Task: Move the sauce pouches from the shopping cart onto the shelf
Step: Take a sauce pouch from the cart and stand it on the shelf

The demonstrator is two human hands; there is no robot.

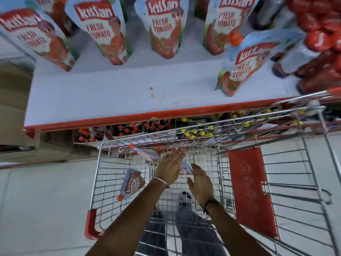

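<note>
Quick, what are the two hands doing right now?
Left hand: open, fingers flat, holding nothing.
Right hand: open, reaching beside the pale blue ketchup pouch, no grip yet.

Beyond both hands, the white shelf (pixel 110 93) carries upright tomato sauce pouches (pixel 163 26); the wire cart (pixel 114 163) around them holds flat pouches (pixel 132 183).

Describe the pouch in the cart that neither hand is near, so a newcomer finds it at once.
Start at the wire shopping cart below the shelf. Look to its left side, left of the left hand. The loose pouch lies flat there, orange cap toward the handle, unlike the pouches by the hands.
</note>
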